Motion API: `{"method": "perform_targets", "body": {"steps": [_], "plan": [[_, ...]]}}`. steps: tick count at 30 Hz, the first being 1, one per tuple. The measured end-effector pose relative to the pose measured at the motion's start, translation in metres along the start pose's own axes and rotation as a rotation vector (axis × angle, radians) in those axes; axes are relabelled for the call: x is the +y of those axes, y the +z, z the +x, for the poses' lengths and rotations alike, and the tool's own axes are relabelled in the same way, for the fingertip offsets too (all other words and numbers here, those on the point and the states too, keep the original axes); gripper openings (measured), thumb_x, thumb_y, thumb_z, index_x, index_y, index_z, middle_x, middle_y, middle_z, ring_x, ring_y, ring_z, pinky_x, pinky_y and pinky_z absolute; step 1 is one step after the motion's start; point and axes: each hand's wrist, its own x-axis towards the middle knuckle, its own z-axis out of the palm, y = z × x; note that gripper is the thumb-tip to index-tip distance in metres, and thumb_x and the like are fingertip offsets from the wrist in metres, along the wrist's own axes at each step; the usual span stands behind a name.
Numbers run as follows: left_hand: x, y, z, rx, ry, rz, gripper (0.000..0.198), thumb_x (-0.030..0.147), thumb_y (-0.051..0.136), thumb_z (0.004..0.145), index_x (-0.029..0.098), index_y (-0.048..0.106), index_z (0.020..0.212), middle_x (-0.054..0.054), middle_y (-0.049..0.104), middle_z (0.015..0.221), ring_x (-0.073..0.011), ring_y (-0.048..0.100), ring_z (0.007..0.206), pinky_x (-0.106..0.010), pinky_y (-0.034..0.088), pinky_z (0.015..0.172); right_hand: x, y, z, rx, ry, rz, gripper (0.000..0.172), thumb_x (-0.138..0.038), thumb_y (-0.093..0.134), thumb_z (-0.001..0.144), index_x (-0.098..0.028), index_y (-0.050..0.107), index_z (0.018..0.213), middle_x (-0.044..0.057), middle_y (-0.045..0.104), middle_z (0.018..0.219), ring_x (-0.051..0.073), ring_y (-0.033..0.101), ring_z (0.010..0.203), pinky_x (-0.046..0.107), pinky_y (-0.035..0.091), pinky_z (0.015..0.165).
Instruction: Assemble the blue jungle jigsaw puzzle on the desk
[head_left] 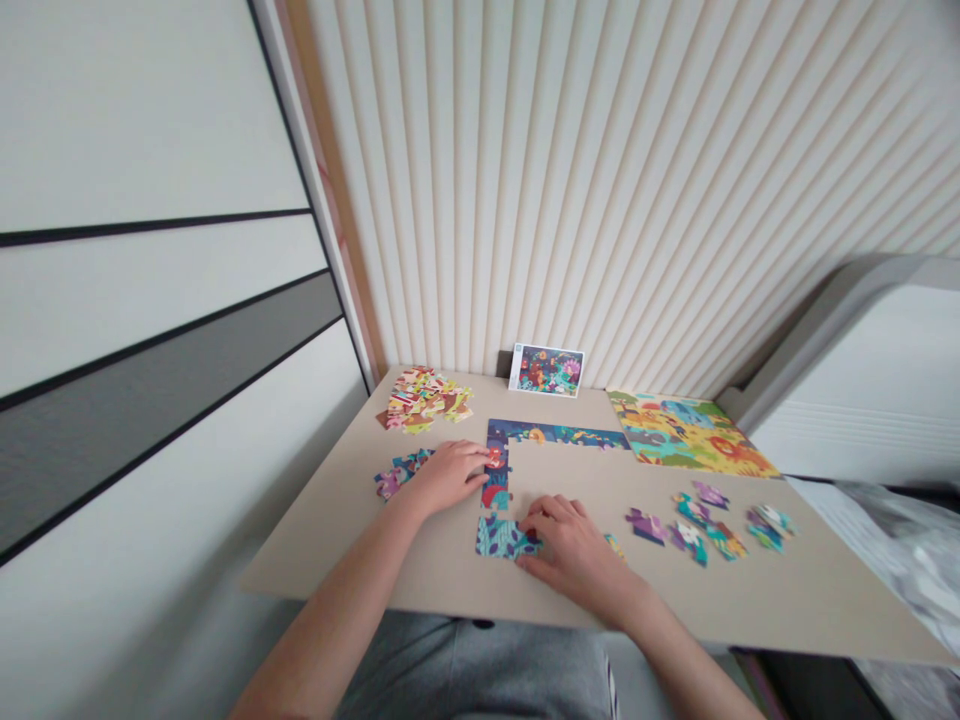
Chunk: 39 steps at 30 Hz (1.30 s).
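My left hand (448, 473) lies flat, fingers stretched out, with its fingertips on the left column of a partly joined dark blue jigsaw (551, 434) on the beige table (787, 590). My right hand (571, 545) rests lower down, fingers curled onto the right side of a joined blue-green group of pieces (498, 537), which lies just below that column. A few loose pieces (399, 474) lie left of my left hand.
A small reference picture card (546, 369) leans against the ribbed wall. A pile of yellow-red pieces (424, 398) sits at the back left. A finished bright jigsaw (686, 434) lies back right. Several loose pieces (701, 522) are scattered right of my right hand.
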Motion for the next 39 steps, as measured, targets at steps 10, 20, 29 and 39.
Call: {"method": "perform_targets", "body": {"steps": [10, 20, 29, 39], "plan": [[-0.001, 0.002, 0.0, -0.001, -0.006, 0.006, 0.03, 0.036, 0.06, 0.098, 0.027, 0.07, 0.124, -0.006, 0.069, 0.13, -0.0241, 0.061, 0.121, -0.04, 0.044, 0.107, -0.008, -0.005, 0.004, 0.004, -0.027, 0.0, 0.035, -0.04, 0.076, 0.088, -0.029, 0.069, 0.121, 0.006, 0.064, 0.117, 0.026, 0.056, 0.11, 0.039, 0.04, 0.097], [0.003, -0.003, -0.001, -0.008, -0.008, -0.001, 0.03, 0.035, 0.06, 0.098, 0.026, 0.069, 0.125, -0.006, 0.069, 0.13, -0.0236, 0.061, 0.121, -0.039, 0.044, 0.106, -0.002, 0.003, 0.002, -0.028, -0.11, -0.016, 0.016, -0.037, 0.066, 0.096, -0.034, 0.074, 0.11, 0.002, 0.066, 0.112, 0.022, 0.057, 0.107, 0.038, 0.038, 0.096], [0.004, -0.004, 0.0, -0.005, -0.017, -0.008, 0.031, 0.036, 0.061, 0.097, 0.027, 0.069, 0.126, -0.006, 0.069, 0.13, -0.0239, 0.06, 0.122, -0.039, 0.044, 0.107, -0.009, 0.014, 0.011, 0.029, -0.086, 0.114, 0.044, -0.036, 0.076, 0.089, -0.032, 0.064, 0.13, 0.004, 0.068, 0.126, 0.024, 0.057, 0.119, 0.04, 0.038, 0.104], [0.003, -0.003, 0.0, -0.009, -0.013, -0.006, 0.032, 0.036, 0.061, 0.097, 0.025, 0.069, 0.126, -0.007, 0.068, 0.131, -0.0238, 0.06, 0.122, -0.039, 0.043, 0.107, -0.003, 0.022, 0.013, 0.049, -0.122, 0.176, 0.042, -0.035, 0.071, 0.092, -0.03, 0.063, 0.133, 0.005, 0.068, 0.127, 0.023, 0.059, 0.118, 0.039, 0.041, 0.104]]}}
